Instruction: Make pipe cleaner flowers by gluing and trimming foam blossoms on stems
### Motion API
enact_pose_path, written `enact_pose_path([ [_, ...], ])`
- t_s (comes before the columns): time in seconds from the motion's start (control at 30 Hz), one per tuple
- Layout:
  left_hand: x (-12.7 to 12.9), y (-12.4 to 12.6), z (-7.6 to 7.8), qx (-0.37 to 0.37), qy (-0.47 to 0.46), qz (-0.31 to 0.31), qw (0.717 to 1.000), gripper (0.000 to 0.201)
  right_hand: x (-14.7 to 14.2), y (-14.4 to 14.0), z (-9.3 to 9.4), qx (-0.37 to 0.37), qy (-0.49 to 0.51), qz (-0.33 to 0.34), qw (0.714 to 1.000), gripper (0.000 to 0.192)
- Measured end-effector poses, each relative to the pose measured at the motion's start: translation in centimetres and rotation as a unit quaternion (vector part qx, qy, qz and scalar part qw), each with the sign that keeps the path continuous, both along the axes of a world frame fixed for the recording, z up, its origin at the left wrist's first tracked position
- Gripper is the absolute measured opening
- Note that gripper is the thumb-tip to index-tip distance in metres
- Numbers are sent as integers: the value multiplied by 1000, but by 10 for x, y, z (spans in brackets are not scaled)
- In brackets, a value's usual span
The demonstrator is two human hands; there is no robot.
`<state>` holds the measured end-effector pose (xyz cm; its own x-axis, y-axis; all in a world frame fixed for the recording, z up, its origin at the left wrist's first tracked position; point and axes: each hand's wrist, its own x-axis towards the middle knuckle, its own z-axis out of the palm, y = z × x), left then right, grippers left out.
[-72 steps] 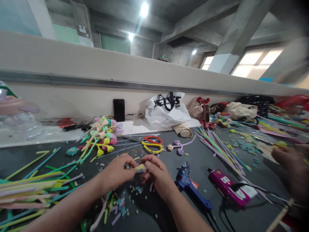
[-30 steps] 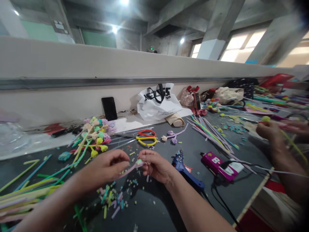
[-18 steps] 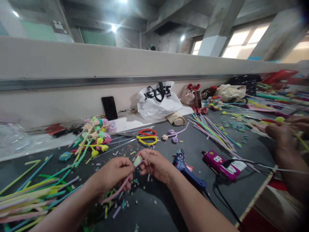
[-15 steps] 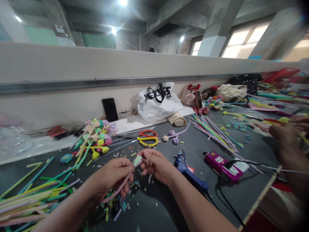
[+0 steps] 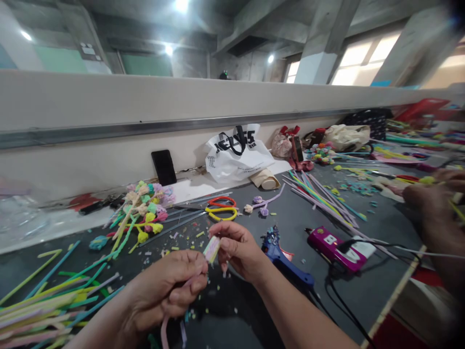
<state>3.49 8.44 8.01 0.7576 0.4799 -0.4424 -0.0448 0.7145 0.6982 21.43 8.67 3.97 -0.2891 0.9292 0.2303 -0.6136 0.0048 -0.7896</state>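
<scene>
A long dark worktable (image 5: 298, 218) is stretching away to the right along a pale wall, and it is carrying a great scatter of craft bits. At the near left a thick heap of coloured pipe cleaners (image 5: 43, 305) is fanning out toward the middle, and another sheaf of long stems (image 5: 319, 196) is lying slantwise further right. Against the wall a white plastic bag (image 5: 238, 157) with black lettering is slumping, with a dark phone (image 5: 164, 166) leaning upright to its left. Left of centre, a bunch of finished fuzzy flowers (image 5: 145, 206) is lying with its heads toward the wall. A blue glue gun (image 5: 285, 261) and a magenta one (image 5: 332, 245) are resting near right, cords trailing off the near edge. Red and yellow loops (image 5: 221, 208) are lying beyond the hands.

Near the middle, the person's left hand (image 5: 167, 288) is curling closed around a pale pink pipe cleaner (image 5: 165, 332) — its tail is hanging down below the fist. The right hand (image 5: 238, 249) is pinching the wound, pale yellow-pink tip of it (image 5: 211, 248) between thumb and fingers, holding it just above the table and touching the left hand's fingers.

At the far right another person's hand (image 5: 430, 203) is gripping a yellow stem — blurred, so its grip is hard to read.
</scene>
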Motion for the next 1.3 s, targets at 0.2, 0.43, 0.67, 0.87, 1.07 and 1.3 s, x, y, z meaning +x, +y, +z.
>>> enact_pose_path([
  [0.2, 1, 1, 0, 52, 33, 32, 998, 17, 0, 2, -1, -19, -10, -15, 1000, 17],
  [0.43, 11, 0, -8, 213, 170, 81, 959, 18, -2, 2, -1, -35, -34, -39, 998, 16],
  [0.67, 13, 0, -9, 443, 290, 154, 834, 15, -6, 3, -2, -50, -31, -55, 997, 12],
  [0.87, 12, -2, -5, 481, 323, 154, 801, 18, -8, 2, -2, -56, -30, -57, 996, 10],
  [1.07, 9, 0, -8, 499, 335, 147, 785, 20, -11, 2, -2, -54, -34, -55, 996, 7],
  [1.3, 11, -1, -3, 523, 337, 159, 766, 17, -11, 1, -5, -28, -54, -62, 996, 5],
])
